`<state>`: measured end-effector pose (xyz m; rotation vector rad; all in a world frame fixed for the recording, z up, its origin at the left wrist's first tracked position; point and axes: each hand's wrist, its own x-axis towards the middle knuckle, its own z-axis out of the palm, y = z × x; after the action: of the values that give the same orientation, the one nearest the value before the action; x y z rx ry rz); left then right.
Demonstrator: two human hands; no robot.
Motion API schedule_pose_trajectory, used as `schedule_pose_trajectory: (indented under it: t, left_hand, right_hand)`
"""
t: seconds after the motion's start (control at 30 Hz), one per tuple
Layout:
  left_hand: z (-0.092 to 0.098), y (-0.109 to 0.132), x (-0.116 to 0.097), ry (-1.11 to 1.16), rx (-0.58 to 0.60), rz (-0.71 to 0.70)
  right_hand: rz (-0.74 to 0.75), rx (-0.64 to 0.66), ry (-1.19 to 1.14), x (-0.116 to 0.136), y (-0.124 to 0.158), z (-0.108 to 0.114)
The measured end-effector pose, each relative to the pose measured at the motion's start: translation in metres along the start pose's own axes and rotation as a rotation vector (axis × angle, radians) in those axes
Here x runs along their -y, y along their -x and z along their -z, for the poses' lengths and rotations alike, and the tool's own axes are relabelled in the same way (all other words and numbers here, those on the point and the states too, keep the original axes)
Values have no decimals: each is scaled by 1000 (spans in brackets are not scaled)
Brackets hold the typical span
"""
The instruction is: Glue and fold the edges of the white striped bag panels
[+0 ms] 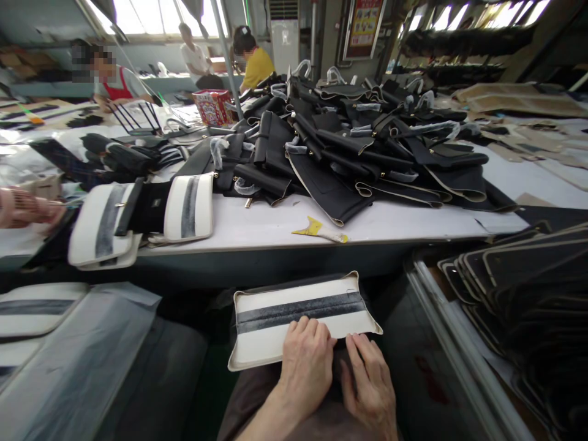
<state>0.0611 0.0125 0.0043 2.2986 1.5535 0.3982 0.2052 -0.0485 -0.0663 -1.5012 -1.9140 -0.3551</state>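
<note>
A white rectangular bag piece (261, 342) with a dark stripe along its middle and raw, pale edges rests over my lap, its long side tilted slightly up to the right. Its corners flare outward. My left hand (307, 364) has its fingers curled over the near edge at the middle. Close by on the right, my right hand (371, 383) has its fingertips on the same edge and its thumb lower down, apart from the fingers. Whatever lies under the piece between my hands is mostly hidden.
A white worktable (261, 226) stands ahead, with a heap of black bag pieces (321, 147) and a yellow-and-white tool (319, 229). Striped white pieces (188, 208) lie left. Stacked dark panels (528, 294) fill the right side. People (257, 64) are at the back.
</note>
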Motion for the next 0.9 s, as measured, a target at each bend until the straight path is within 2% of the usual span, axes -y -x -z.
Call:
schedule_pose_trajectory:
  t: [0.17,0.3,0.43,0.53,0.77,0.9]
  left_hand:
    - [0,1,2,48,-1,6]
    - [10,12,14,169,-27,0]
    - [21,29,32,95,-45,-42]
    - [22,33,39,54,-53,-30]
    - [17,20,36,-27,94,8]
    - [22,27,48,80,-2,-32]
  right_hand:
    - [64,-33,-20,12,-4,-6]
    - [66,-27,-17,15,-4,-8]
    - [67,-7,-5,20,-3,-9]
    - [88,0,-2,26,-3,-12]
    - [130,-8,-40,34,-7,-17]
    - [133,14,-58,34,-7,-17]
